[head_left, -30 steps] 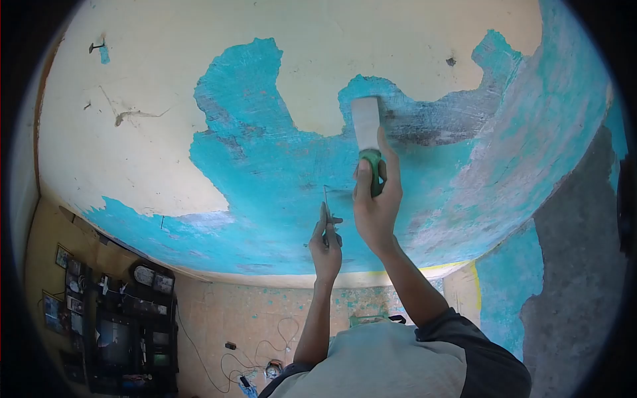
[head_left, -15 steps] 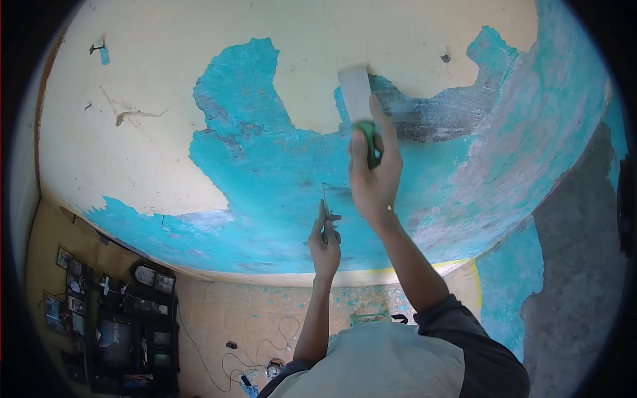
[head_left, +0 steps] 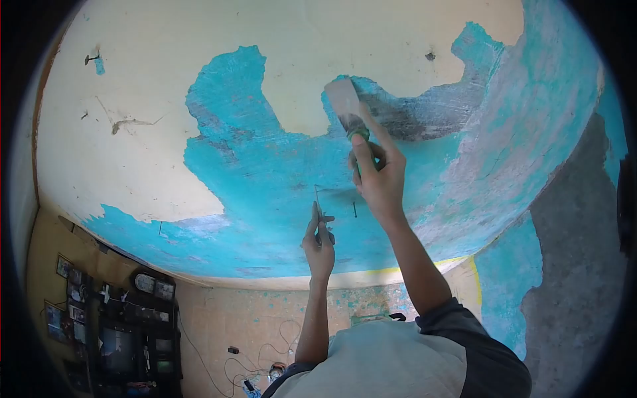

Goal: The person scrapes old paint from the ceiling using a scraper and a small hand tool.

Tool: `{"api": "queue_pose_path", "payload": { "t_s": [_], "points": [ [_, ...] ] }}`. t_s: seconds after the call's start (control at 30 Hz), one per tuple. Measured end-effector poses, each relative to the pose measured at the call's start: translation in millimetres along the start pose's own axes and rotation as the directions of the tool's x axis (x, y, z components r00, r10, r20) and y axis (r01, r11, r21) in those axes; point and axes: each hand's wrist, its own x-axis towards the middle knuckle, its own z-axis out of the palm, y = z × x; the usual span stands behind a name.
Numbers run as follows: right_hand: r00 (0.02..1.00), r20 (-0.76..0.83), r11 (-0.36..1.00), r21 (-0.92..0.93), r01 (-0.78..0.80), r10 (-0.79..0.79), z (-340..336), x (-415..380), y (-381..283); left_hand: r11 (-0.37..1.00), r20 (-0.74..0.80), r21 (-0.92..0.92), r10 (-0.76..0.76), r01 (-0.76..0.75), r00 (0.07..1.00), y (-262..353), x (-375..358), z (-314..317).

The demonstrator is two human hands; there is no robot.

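My right hand [head_left: 385, 182] grips a scraper [head_left: 344, 99] by its green handle, the index finger stretched along the wide, flat blade. The blade tip overlaps the edge where cream paint meets a bare turquoise patch on the wall [head_left: 265, 172]. Lower and to the left, my left hand [head_left: 320, 257] is closed around a thin, dark tool [head_left: 317, 196] seen nearly edge-on; I cannot tell its kind. Its narrow end points up toward the turquoise surface. Between the hands, a nail [head_left: 355, 209] sticks out of the wall.
Cream paint [head_left: 133, 166] covers the wall's left and upper parts, with a hook [head_left: 91, 60] at upper left. A dark cabinet [head_left: 119, 331] with electronics stands lower left. Cables [head_left: 229, 371] and paint flakes lie on the floor [head_left: 212, 312]. Bare grey plaster [head_left: 570, 252] shows at right.
The scraper has moved down off the cream paint, and its blade is tilted more to the left. The left hand keeps its hold on the thin tool. The view has shifted slightly.
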Motion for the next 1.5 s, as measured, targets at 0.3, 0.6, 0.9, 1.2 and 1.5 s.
{"api": "queue_pose_path", "payload": {
  "t_s": [0.3, 0.6, 0.9, 1.2, 1.5],
  "points": [
    [0.999, 0.044, 0.999, 0.044, -0.015, 0.013, -9.6, 27.2, -27.5, 1.000, -0.015, 0.024, 0.012, -0.012, 1.000, -2.2, -1.9, 2.2],
    [0.999, 0.009, 0.998, 0.023, -0.053, 0.053, -17.2, -9.1, 5.1, 1.000, -0.035, 0.001, 0.020, -0.020, 0.999, -0.9, -0.3, 5.3],
    [0.995, 0.048, 0.996, 0.014, -0.090, 0.089, -30.5, -7.6, 4.6, 1.000, -0.049, 0.022, 0.011, -0.010, 0.999, -0.8, -2.5, 10.8],
    [0.992, 0.088, 0.991, 0.087, -0.097, 0.089, -28.4, 10.4, -16.8, 0.999, -0.062, 0.030, 0.016, -0.014, 0.998, 3.3, -4.6, 13.4],
    [0.993, 0.059, 0.987, 0.116, -0.113, 0.106, -36.5, 13.0, -14.5, 0.999, -0.059, 0.048, -0.007, 0.010, 0.998, 7.2, -6.0, 12.9]
  ]
}}
